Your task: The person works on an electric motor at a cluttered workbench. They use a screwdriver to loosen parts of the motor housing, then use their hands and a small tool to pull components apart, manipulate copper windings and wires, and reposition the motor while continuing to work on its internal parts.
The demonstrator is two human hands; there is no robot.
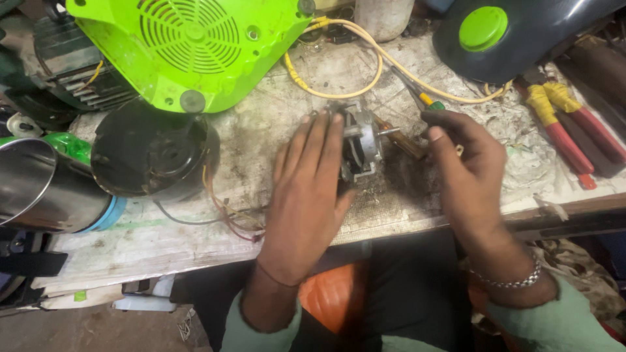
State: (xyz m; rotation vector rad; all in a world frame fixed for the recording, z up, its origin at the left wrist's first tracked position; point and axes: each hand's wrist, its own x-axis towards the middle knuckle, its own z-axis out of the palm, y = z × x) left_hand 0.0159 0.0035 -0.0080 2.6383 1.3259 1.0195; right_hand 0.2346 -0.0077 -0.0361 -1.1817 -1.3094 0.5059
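Near the bench's [195,248] front edge, our left hand [306,189] lies flat with fingers together, bracing the small motor [360,146], while our right hand [466,166] pinches a screwdriver [404,143] against its shaft end.

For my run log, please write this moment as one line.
left hand: resting on small motor | right hand: holding screwdriver at motor | surface: workbench

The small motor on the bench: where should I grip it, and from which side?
Judging by its pose, grip the motor across its metal frame from the near-left, where the left hand already rests. Its shaft points right towards the right hand and the tool it holds, so that end is best left free.
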